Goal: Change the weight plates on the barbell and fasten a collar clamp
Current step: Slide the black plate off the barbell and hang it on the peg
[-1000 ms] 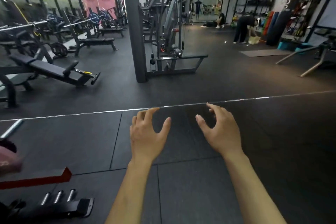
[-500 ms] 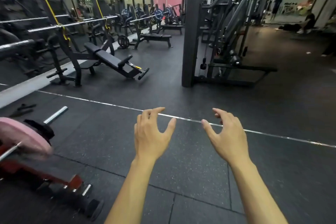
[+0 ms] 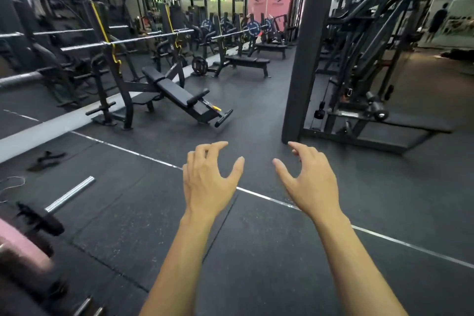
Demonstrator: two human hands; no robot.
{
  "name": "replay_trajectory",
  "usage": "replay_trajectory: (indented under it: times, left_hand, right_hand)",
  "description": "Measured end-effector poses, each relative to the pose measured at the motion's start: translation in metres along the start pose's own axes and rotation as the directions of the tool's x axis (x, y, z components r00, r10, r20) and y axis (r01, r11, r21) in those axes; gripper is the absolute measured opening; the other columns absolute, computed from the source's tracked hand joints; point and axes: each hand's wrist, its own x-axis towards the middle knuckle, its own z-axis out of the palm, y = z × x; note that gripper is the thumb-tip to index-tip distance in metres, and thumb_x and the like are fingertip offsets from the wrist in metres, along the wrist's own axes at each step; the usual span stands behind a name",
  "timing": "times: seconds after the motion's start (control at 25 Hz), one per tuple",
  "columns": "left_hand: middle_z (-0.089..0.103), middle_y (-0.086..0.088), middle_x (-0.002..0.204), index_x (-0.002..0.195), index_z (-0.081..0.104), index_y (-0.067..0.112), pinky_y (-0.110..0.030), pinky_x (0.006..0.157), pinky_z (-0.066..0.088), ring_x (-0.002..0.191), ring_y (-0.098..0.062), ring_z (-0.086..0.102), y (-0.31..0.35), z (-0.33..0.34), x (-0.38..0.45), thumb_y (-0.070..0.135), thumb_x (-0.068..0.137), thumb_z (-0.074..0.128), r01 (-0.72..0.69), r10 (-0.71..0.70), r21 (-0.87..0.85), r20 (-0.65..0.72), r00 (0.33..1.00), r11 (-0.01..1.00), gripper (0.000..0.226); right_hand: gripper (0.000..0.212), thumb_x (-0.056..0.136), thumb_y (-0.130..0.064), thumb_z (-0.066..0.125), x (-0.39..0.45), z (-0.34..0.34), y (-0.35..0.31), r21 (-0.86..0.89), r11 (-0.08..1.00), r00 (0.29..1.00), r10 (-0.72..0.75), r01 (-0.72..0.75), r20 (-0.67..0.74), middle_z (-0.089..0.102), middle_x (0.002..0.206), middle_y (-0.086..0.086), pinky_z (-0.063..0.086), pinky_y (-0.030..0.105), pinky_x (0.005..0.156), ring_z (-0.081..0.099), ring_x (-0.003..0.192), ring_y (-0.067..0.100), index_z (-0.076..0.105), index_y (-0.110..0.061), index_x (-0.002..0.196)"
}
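Nearby, empty hands point(image 3: 259, 182) above floor point(image 3: 256, 251)

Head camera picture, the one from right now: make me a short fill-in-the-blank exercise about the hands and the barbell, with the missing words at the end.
1. Both the left hand and the right hand hold ____.
2. The blurred plate at the picture's left edge is ____ in colour.
3. The bare steel barbell sleeve lies toward the person's ____ side.

Missing words: nothing; pink; left
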Motion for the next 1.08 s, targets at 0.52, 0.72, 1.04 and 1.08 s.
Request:
replay_trajectory:
  times: [0.52,0.72,1.04,1.08]
  left_hand:
    - [0.053,0.014,0.114,0.124,0.057,0.036,-0.031,0.090,0.038,0.107,-0.011,0.046,-0.121,0.161,0.235,0.065,0.083,0.053,0.227,-0.204,0.134,-0.167,0.965,0.965,0.050]
    - [0.053,0.014,0.114,0.123,0.058,0.036,-0.030,0.091,0.036,0.106,-0.010,0.046,-0.183,0.194,0.321,0.066,0.083,0.053,0.345,-0.287,0.201,-0.268,0.919,0.917,0.050]
    - [0.052,0.013,0.116,0.125,0.056,0.036,-0.030,0.093,0.036,0.110,-0.011,0.045,-0.327,0.233,0.477,0.067,0.085,0.049,0.398,-0.323,0.238,-0.297,0.898,0.886,0.052]
    - [0.053,0.013,0.116,0.126,0.056,0.036,-0.030,0.093,0.035,0.111,-0.011,0.045,-0.345,0.232,0.501,0.068,0.085,0.048,0.400,-0.319,0.240,-0.316,0.894,0.884,0.052]
  right_hand:
    - [0.052,0.086,-0.051,0.061,0.294,0.236,0.038,0.257,0.952,0.966,-0.210,0.168,0.147,0.060,0.114,-0.008,0.046,0.033,0.082,0.052,0.107,0.016,0.054,-0.025,0.131]
    - [0.052,0.085,-0.050,0.063,0.389,0.338,0.014,0.355,0.904,0.921,-0.326,0.238,0.211,0.061,0.113,-0.008,0.048,0.035,0.082,0.053,0.106,0.017,0.056,-0.024,0.130]
    - [0.054,0.086,-0.053,0.060,0.519,0.518,-0.050,0.384,0.874,0.871,-0.413,0.297,0.267,0.061,0.113,-0.008,0.048,0.034,0.083,0.052,0.108,0.016,0.054,-0.025,0.131]
    - [0.054,0.086,-0.054,0.059,0.537,0.537,-0.064,0.387,0.867,0.858,-0.433,0.314,0.275,0.061,0.113,-0.008,0.048,0.034,0.082,0.052,0.107,0.016,0.054,-0.025,0.131]
